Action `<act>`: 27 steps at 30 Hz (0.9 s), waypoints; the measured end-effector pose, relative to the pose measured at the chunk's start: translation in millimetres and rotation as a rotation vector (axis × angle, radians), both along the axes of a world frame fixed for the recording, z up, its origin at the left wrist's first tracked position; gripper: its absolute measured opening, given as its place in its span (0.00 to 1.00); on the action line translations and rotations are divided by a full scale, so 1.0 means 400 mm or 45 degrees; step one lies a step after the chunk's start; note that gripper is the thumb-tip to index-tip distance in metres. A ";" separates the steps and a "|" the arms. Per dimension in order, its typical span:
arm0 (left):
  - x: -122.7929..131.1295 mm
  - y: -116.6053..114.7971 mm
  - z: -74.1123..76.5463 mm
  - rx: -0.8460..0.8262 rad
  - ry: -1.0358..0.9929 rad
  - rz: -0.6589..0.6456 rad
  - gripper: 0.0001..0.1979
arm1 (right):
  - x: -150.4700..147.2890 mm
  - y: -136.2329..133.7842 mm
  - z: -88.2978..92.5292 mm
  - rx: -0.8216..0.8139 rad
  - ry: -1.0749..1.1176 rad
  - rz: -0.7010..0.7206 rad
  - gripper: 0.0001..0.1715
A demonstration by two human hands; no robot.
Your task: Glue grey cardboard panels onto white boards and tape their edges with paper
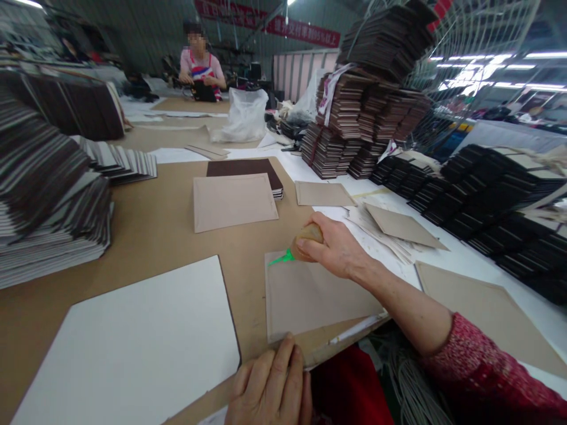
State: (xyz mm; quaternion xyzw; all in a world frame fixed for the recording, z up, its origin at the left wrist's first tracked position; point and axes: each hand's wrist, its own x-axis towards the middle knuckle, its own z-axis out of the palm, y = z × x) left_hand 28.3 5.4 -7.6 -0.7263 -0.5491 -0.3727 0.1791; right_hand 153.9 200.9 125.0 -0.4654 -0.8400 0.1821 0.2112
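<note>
My right hand [334, 245] is wrapped around a squeeze bottle [305, 241] with a green nozzle [282, 258]. The nozzle's tip points left, over the top left corner of a beige panel [319, 298] lying before me. Whether anything flows from the tip, I cannot make out. Flat near the table's front edge, fingers stretched out, my left hand [270, 383] has its fingertips at the panel's lower left edge. To its left lies a large white board [137, 348]. Beyond the panel, another beige panel [234, 202] leans over a small stack of dark brown boards [248, 168].
Tall stacks of dark boards stand at left [48, 195] and brown bundles [345, 112] at back right. Black bundles [491, 200] line the right side. More beige panels [403, 225] lie on the right. A person [201, 65] works at the far end, behind a plastic bag [245, 115].
</note>
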 end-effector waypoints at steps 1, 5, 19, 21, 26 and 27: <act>0.000 0.000 -0.001 0.007 0.007 0.002 0.11 | -0.002 0.007 -0.001 0.014 0.002 -0.003 0.11; -0.004 0.002 0.001 0.023 0.027 -0.001 0.11 | -0.009 0.023 -0.004 0.038 0.007 -0.020 0.11; -0.005 0.007 -0.011 0.050 0.028 -0.002 0.10 | 0.040 0.040 0.027 0.056 -0.139 -0.103 0.13; -0.007 0.008 -0.010 0.056 0.048 0.001 0.10 | 0.059 0.044 0.031 0.053 -0.159 -0.125 0.13; -0.019 0.008 -0.015 0.073 0.150 0.010 0.10 | 0.098 0.051 0.032 0.041 -0.181 -0.181 0.12; -0.021 0.009 -0.018 0.082 0.168 0.009 0.10 | 0.106 0.052 0.032 0.038 -0.183 -0.193 0.12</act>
